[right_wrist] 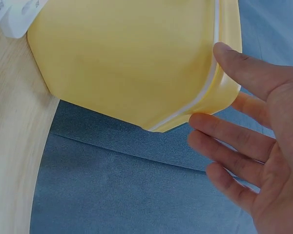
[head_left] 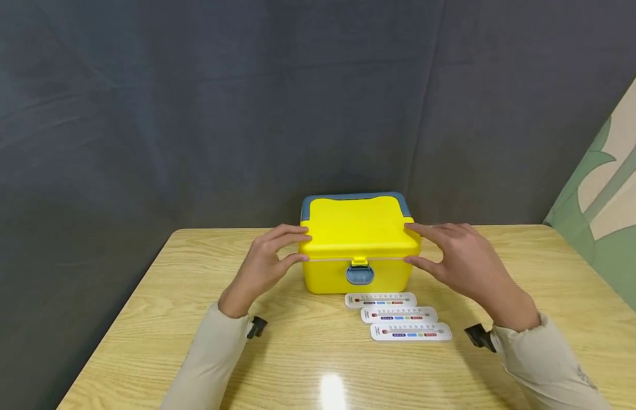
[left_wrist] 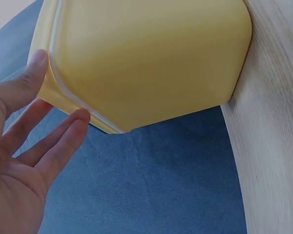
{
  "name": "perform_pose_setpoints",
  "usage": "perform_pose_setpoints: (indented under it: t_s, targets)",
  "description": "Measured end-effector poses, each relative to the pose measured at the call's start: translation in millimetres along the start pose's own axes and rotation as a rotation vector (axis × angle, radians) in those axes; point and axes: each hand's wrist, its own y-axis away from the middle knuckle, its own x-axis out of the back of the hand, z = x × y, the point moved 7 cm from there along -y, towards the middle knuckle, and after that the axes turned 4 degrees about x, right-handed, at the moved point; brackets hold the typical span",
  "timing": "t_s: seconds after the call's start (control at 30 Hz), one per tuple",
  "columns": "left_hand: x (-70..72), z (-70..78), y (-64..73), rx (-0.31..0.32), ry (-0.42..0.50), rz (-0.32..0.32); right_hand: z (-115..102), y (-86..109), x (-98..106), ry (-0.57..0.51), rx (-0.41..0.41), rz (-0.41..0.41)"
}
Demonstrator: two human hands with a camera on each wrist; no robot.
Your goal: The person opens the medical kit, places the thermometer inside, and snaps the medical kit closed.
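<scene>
A yellow box (head_left: pixel 356 228) with a blue back rim stands upright on the table, its lid down and its blue front latch (head_left: pixel 360 275) tilted outward. My left hand (head_left: pixel 261 257) pinches the lid's left front corner, thumb at the front edge and fingers (left_wrist: pixel 68 141) along the side and top. At the right front corner, my right hand (head_left: pixel 464 257) holds the lid likewise, with the thumb (right_wrist: pixel 246 68) by the white seam. Three white strip thermometers (head_left: pixel 411 332) lie in a staggered row before the box.
The pale wood table (head_left: pixel 195 319) carries all of this. A dark cloth (head_left: pixel 246 114) hangs close behind the box. On the right is a green and beige patterned panel (head_left: pixel 620 210).
</scene>
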Motion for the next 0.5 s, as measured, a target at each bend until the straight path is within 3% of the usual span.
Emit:
perform_pose_setpoints:
  t_s: [0.33,0.43,0.5]
  targets:
    - [-0.1,5.1,0.7,-0.012,-0.012,0.053,3,1.0,7,0.003,0.013,0.060]
    - [4.1,2.5,1.7,0.024,0.010,0.088,4,1.3,9,0.001,0.003,0.080]
    - [8.6,-1.8,2.6,0.080,0.030,0.118,5,1.7,11,-0.001,-0.006,0.102]
